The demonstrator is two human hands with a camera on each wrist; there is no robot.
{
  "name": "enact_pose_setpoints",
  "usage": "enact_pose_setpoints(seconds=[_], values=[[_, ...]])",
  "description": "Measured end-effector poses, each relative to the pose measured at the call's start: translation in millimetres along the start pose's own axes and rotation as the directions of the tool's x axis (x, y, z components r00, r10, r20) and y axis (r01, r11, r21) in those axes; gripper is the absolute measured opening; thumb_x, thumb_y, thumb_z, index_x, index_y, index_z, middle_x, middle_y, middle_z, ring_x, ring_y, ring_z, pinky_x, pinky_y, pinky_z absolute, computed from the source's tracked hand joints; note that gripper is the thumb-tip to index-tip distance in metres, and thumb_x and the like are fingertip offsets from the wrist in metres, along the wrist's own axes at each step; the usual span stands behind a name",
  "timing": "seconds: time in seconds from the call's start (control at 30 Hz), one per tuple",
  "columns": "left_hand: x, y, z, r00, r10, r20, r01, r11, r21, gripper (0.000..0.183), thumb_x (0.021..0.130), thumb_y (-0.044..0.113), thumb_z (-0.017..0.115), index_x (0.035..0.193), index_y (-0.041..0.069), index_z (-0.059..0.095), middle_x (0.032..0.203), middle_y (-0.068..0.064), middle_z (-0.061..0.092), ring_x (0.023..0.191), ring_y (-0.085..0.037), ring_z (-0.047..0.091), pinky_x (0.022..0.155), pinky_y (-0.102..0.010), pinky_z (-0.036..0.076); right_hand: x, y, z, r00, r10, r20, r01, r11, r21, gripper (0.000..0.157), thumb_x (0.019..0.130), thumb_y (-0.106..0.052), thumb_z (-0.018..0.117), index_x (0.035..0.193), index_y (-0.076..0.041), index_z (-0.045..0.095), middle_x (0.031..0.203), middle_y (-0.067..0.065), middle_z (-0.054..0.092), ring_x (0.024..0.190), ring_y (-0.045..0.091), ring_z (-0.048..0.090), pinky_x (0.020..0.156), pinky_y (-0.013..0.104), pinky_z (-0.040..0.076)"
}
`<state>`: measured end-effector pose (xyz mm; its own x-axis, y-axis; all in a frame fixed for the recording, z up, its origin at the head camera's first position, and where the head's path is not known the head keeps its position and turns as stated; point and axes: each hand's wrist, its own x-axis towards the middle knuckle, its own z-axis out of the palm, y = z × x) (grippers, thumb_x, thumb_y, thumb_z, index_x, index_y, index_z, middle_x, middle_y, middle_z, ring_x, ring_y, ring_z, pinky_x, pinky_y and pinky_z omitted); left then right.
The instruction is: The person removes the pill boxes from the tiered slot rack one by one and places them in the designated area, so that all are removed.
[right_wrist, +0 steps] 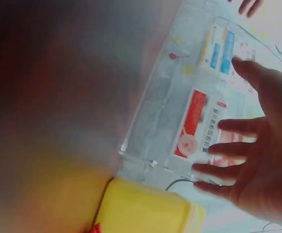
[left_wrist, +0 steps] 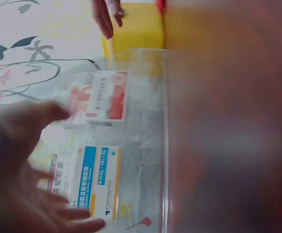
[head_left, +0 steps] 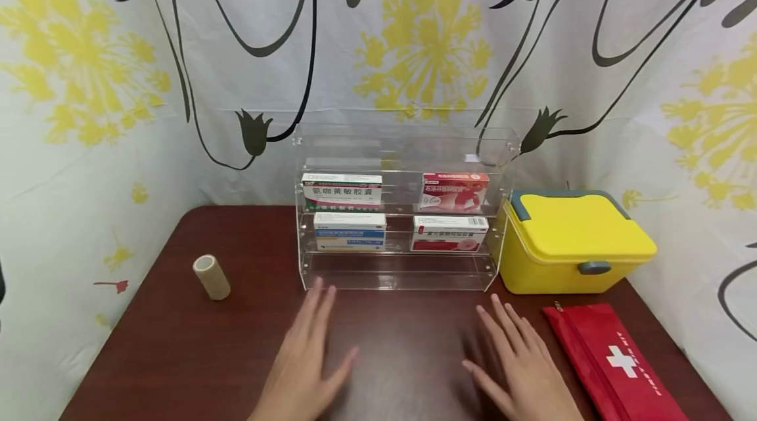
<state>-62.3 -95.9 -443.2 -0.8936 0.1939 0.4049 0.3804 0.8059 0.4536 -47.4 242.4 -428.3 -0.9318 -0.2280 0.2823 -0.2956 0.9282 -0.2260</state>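
Observation:
In the head view my left hand (head_left: 304,358) is over the table before the left part of a clear acrylic rack (head_left: 384,281), fingers extended and nothing held. My right hand (head_left: 520,362) stretches its fingers before the rack's right end, also holding nothing. Two tiers of the rack bear medicine boxes: a green-and-white box (head_left: 342,192) above a blue-and-white box (head_left: 350,232) on the left, and a red box (head_left: 454,192) above a red-and-white box (head_left: 449,234) on the right. Both wrist views show spread fingers, with the boxes beyond them.
A yellow bin (head_left: 568,270) with a grey latch stands against the rack's right side. Before it lies a red first aid pouch (head_left: 615,355) with a white cross. On the left of the brown table (head_left: 148,342) stands a beige tube (head_left: 213,278). A patterned curtain hangs behind.

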Motion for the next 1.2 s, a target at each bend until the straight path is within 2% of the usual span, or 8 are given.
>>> enact_pose_setpoints(seconds=[0.07, 0.2, 0.27, 0.43, 0.57, 0.63, 0.77, 1.2], values=[[9.5, -5.5, -7.3, 0.993, -0.096, -0.063, 0.081, 0.975, -0.206, 0.089, 0.09, 0.034, 0.071, 0.158, 0.02, 0.015, 0.162, 0.0, 0.013, 0.142, -0.028, 0.029, 0.104, -0.053, 0.037, 10, 1, -10.8, 0.994, -0.055, -0.094, 0.066, 0.991, 0.116, 0.085, 0.077, -0.04, 0.083, 0.149, -0.022, 0.042, 0.153, 0.004, 0.037, 0.134, 0.027, 0.04, 0.11, 0.038, 0.033], [39.4, -32.2, -11.5, 0.953, -0.294, -0.072, 0.223, 0.842, -0.492, 0.077, 0.096, 0.024, 0.065, 0.157, 0.021, 0.018, 0.16, -0.002, 0.021, 0.141, -0.03, 0.031, 0.107, -0.047, 0.037, 48, 9, -31.4, 0.942, -0.158, -0.297, 0.238, 0.938, 0.254, 0.075, 0.074, -0.01, 0.085, 0.141, -0.015, 0.053, 0.14, 0.005, 0.053, 0.125, 0.025, 0.052, 0.106, 0.017, 0.032], [54.1, -50.9, -6.4, 0.936, -0.351, -0.025, 0.28, 0.787, -0.55, 0.075, 0.097, 0.024, 0.063, 0.157, 0.019, 0.018, 0.159, -0.007, 0.022, 0.142, -0.032, 0.028, 0.108, -0.047, 0.035, 72, 14, -38.0, 0.933, -0.148, -0.329, 0.232, 0.945, 0.232, 0.07, 0.075, -0.007, 0.084, 0.138, -0.012, 0.056, 0.136, 0.007, 0.057, 0.123, 0.026, 0.054, 0.104, 0.025, 0.039], [76.2, -86.5, 12.3, 0.898, -0.412, 0.153, 0.402, 0.628, -0.666, 0.077, 0.098, 0.032, 0.062, 0.158, 0.024, 0.014, 0.16, -0.007, 0.018, 0.145, -0.027, 0.02, 0.114, -0.047, 0.023, 116, 30, -37.8, 0.961, -0.073, -0.265, 0.108, 0.987, 0.121, 0.059, 0.083, -0.011, 0.079, 0.137, -0.006, 0.055, 0.136, 0.013, 0.054, 0.122, 0.033, 0.05, 0.094, 0.054, 0.047], [82.5, -98.8, 23.2, 0.883, -0.394, 0.255, 0.426, 0.443, -0.789, 0.076, 0.098, 0.033, 0.063, 0.158, 0.027, 0.017, 0.16, 0.0, 0.02, 0.145, -0.019, 0.019, 0.116, -0.041, 0.02, 131, 40, -31.1, 0.969, -0.084, -0.234, 0.104, 0.992, 0.073, 0.053, 0.084, -0.007, 0.077, 0.133, -0.003, 0.057, 0.134, 0.018, 0.053, 0.122, 0.037, 0.049, 0.095, 0.058, 0.044], [83.0, -102.2, 27.4, 0.88, -0.384, 0.279, 0.428, 0.389, -0.816, 0.074, 0.098, 0.032, 0.063, 0.157, 0.03, 0.018, 0.159, 0.004, 0.021, 0.144, -0.016, 0.02, 0.115, -0.04, 0.022, 135, 42, -28.1, 0.968, -0.109, -0.227, 0.12, 0.992, 0.038, 0.052, 0.083, -0.005, 0.078, 0.131, -0.002, 0.059, 0.132, 0.019, 0.054, 0.121, 0.038, 0.049, 0.095, 0.057, 0.044], [79.9, -108.2, 35.0, 0.877, -0.38, 0.295, 0.435, 0.363, -0.824, 0.073, 0.096, 0.035, 0.065, 0.155, 0.038, 0.021, 0.158, 0.009, 0.022, 0.144, -0.015, 0.022, 0.114, -0.039, 0.024, 139, 43, -24.7, 0.967, -0.156, -0.202, 0.157, 0.988, -0.014, 0.054, 0.081, -0.004, 0.078, 0.131, -0.001, 0.059, 0.13, 0.02, 0.055, 0.119, 0.037, 0.05, 0.095, 0.056, 0.046], [76.4, -116.3, 41.8, 0.919, -0.336, 0.208, 0.343, 0.417, -0.842, 0.066, 0.095, 0.035, 0.066, 0.152, 0.034, 0.032, 0.154, 0.004, 0.032, 0.139, -0.014, 0.033, 0.109, -0.034, 0.033, 150, 47, -30.2, 0.977, -0.172, -0.129, 0.181, 0.982, 0.057, 0.049, 0.083, -0.002, 0.076, 0.13, -0.006, 0.062, 0.12, 0.015, 0.052, 0.104, 0.032, 0.055, 0.085, 0.052, 0.053]])
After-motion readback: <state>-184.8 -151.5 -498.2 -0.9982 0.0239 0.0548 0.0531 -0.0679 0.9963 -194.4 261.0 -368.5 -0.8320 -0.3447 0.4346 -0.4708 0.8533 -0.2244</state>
